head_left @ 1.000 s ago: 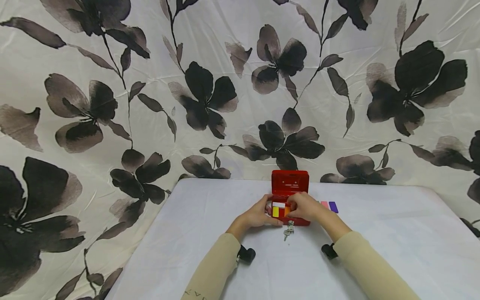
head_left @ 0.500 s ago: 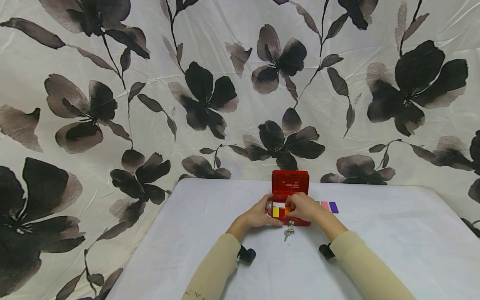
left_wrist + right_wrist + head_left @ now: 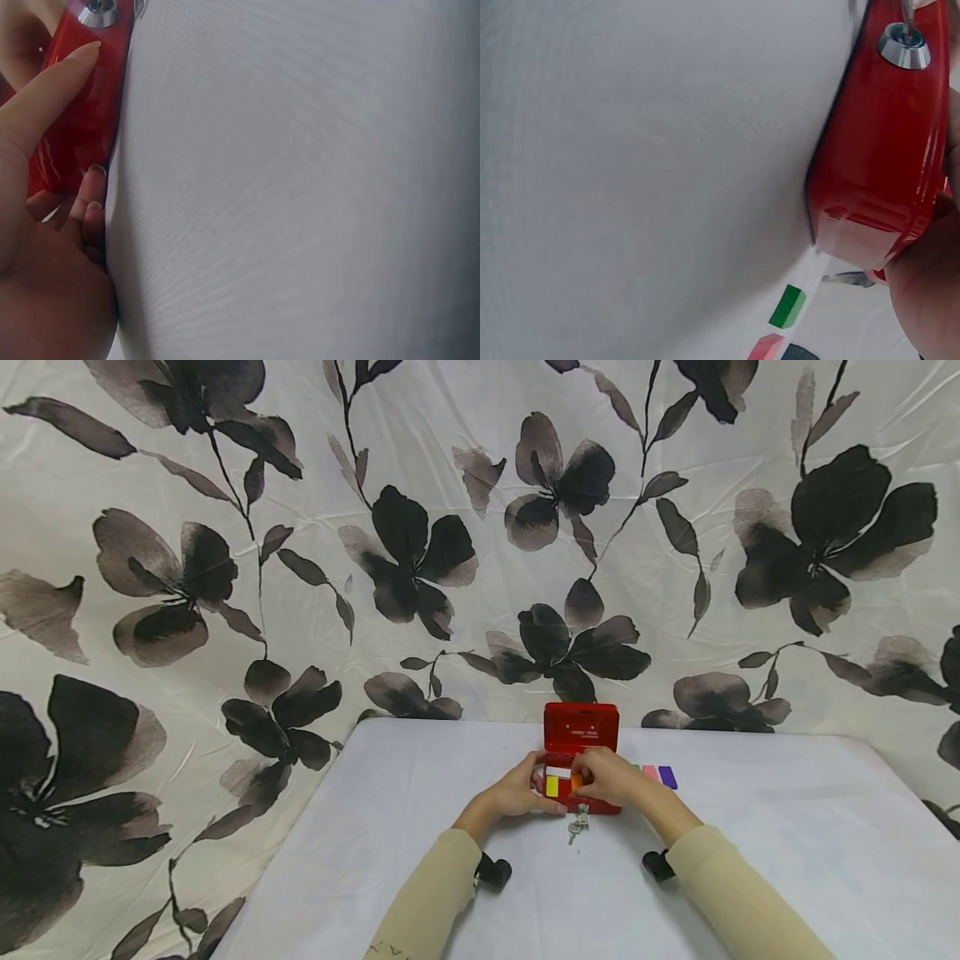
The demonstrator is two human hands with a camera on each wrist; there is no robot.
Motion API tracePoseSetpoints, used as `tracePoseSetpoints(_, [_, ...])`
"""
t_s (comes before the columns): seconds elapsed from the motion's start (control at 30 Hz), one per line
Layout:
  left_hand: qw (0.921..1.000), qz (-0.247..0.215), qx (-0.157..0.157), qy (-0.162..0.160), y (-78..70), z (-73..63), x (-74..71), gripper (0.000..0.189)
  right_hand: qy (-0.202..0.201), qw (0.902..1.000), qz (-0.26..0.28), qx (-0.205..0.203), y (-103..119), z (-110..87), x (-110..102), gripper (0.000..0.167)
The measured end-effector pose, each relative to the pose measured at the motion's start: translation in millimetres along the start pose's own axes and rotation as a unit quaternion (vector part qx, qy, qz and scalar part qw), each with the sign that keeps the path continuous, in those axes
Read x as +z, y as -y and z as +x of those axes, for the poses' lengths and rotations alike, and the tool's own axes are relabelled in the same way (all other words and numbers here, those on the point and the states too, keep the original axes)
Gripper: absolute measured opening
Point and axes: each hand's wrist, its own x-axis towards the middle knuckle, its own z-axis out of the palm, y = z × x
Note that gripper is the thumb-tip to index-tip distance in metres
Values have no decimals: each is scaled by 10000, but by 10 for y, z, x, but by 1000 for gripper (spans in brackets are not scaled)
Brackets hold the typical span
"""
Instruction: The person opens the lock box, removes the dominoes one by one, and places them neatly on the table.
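Observation:
An open red cash box (image 3: 581,724) stands on the table with its lid raised at the back. My left hand (image 3: 516,789) grips its left side; in the left wrist view the thumb (image 3: 56,90) lies along the front wall and the other fingertips are at the side wall. My right hand (image 3: 609,774) reaches inside from the right and pinches an orange block (image 3: 576,782), partly hidden by the fingers. Left of it in the box are a yellow block (image 3: 552,787) and a white block (image 3: 557,772). Keys (image 3: 576,828) hang from the front lock (image 3: 904,46).
Right of the box, a green block (image 3: 787,306), a pink block (image 3: 649,772) and a purple block (image 3: 667,777) lie in a row, partly behind the right wrist. A white cloth (image 3: 420,777) covers the table. Behind it hangs a flower-patterned curtain (image 3: 480,585).
Both hands stay at the box, the right one still pinching the orange block. The right forearm shifts slightly left, then back.

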Motion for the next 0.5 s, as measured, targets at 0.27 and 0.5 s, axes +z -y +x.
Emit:
tracePoseSetpoints(0.27, [10000, 21, -55, 3, 2, 14, 6, 93, -132, 9995, 247, -111, 30, -65, -78, 33])
tracePoseSetpoints(0.5, [9999, 31, 92, 64, -4, 25, -7, 93, -259, 9969, 664, -332, -16, -106, -91, 32])
